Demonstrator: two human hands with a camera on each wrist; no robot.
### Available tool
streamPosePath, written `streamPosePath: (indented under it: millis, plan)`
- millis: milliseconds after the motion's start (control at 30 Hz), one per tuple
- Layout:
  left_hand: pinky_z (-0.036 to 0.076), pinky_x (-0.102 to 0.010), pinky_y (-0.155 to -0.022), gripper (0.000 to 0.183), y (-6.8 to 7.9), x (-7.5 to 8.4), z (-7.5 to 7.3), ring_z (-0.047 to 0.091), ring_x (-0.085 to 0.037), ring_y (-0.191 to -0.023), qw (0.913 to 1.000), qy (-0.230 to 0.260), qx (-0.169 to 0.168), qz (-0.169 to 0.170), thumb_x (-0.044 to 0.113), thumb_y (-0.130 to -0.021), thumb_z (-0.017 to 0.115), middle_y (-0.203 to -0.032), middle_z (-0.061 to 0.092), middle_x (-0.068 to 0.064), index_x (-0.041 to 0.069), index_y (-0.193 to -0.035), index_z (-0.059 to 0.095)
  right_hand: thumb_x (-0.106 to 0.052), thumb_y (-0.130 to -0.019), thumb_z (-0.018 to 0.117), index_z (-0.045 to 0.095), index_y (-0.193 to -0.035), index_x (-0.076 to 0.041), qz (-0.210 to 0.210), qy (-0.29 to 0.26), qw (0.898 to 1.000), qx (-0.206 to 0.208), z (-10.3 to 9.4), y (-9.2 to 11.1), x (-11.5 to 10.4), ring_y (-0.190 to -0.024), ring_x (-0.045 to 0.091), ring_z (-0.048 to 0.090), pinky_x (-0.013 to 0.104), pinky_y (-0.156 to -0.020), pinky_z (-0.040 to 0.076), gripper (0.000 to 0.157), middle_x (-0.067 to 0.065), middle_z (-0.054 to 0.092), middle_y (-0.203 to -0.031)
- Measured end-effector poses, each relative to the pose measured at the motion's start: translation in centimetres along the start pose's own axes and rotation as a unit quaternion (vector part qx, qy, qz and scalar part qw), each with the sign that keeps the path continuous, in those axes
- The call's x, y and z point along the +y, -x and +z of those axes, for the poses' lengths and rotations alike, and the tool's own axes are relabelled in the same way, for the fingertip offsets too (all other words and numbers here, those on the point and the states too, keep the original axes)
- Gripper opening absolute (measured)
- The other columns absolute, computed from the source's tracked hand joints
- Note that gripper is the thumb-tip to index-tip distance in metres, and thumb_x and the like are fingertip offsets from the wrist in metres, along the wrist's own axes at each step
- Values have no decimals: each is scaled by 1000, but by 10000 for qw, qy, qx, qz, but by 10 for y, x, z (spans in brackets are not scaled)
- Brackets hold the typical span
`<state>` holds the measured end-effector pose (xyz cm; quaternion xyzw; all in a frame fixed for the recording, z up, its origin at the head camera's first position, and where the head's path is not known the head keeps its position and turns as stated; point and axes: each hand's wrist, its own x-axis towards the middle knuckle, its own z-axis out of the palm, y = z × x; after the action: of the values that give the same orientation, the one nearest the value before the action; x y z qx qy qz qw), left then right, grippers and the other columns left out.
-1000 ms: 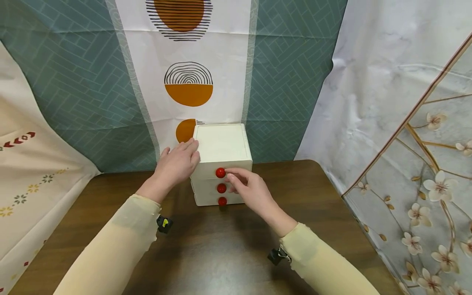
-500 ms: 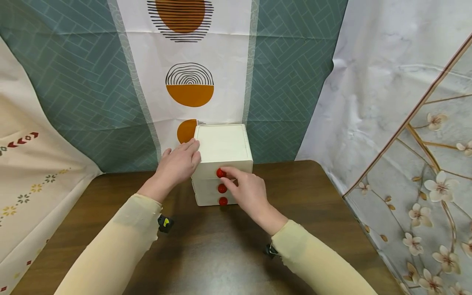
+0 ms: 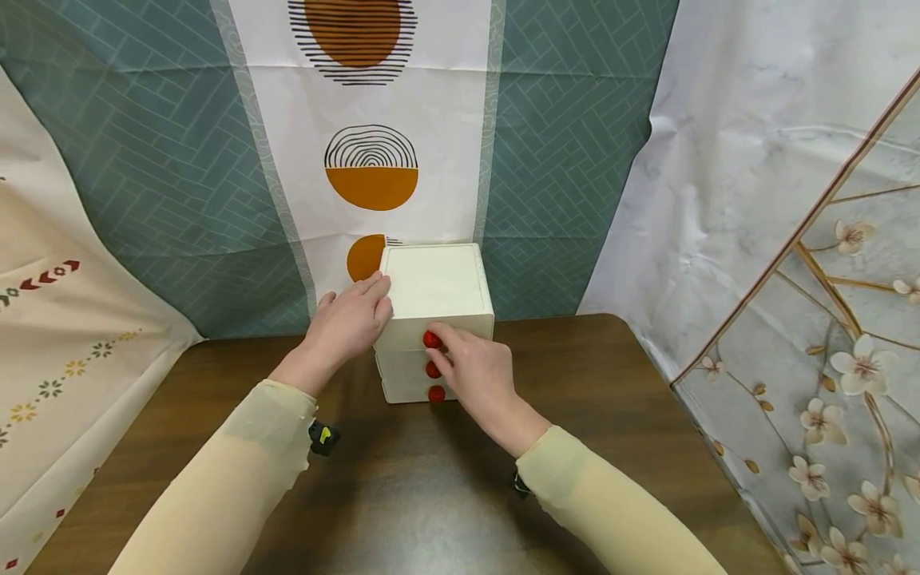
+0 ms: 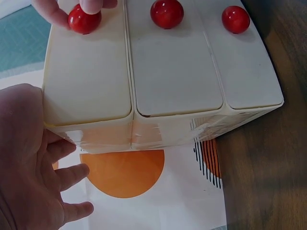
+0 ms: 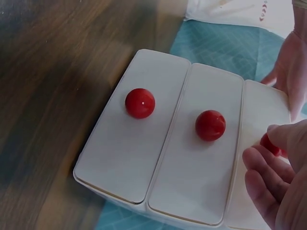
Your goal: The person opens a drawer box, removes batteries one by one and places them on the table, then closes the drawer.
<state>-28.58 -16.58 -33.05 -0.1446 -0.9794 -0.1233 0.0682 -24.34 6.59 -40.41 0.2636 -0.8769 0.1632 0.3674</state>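
Observation:
A small white drawer cabinet (image 3: 434,279) with three stacked drawers stands at the back of the table, each drawer front bearing a round red knob. My right hand (image 3: 483,371) pinches the top knob (image 5: 270,144) between thumb and fingers. Below it are the middle knob (image 5: 210,125) and the bottom knob (image 5: 139,103), both untouched. All three drawer fronts look flush in the right wrist view. My left hand (image 3: 346,323) rests against the cabinet's upper left edge, its fingers extended along the side in the left wrist view.
The dark wooden table (image 3: 402,495) spreads out in front of the cabinet. Behind it hangs a teal and white patterned cloth (image 3: 561,160). A cream cloth (image 3: 65,319) drapes on the left, and a floral marbled cloth (image 3: 755,263) on the right.
My right hand has moved left to the top knob and closed its thumb and fingers around it. The left hand has stayed at the cabinet's edge.

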Motion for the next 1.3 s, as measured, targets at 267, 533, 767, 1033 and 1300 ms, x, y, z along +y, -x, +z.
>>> streamPosePath:
  millis: [267,533,767,1033,1300]
  plan:
    - [21,-76,-126,62,1,0,0,36,-41,-161,10000,-11,0,2,33,-117,24,-179,32,-13,9,-173,36,-29,-97,88,73,-123,-22,-142,37,9998,139,6,0,3,-58,12,66,28,-45,48,31,-5,74,-83]
    - [21,-76,-126,62,0,0,0,36,-42,-161,10000,-1,-11,12,32,-117,25,-179,32,-13,9,-173,37,-28,-96,90,75,-123,-20,-317,38,9990,321,8,0,6,-56,11,65,27,-45,47,32,-4,76,-83]
    - [20,-77,-126,62,1,0,1,34,-37,-163,10000,-1,-14,30,31,-116,25,-180,31,-13,9,-173,36,-28,-95,91,77,-124,-19,-390,-34,9985,372,9,2,8,-54,10,63,26,-44,45,33,-4,75,-79]
    - [17,-77,-127,62,0,-1,-3,32,-35,-164,9998,62,-140,89,31,-116,25,-180,30,-12,10,-174,34,-25,-92,93,77,-121,-18,-419,-195,9977,501,8,5,6,-56,10,64,25,-45,45,33,-4,75,-81]
    - [16,-81,-125,59,-3,-8,-13,37,-39,-161,9985,332,-369,222,28,-118,27,-178,33,-13,11,-173,37,-25,-93,93,76,-124,-18,-453,-294,9978,397,3,8,3,-58,10,64,24,-46,46,37,-4,78,-86]
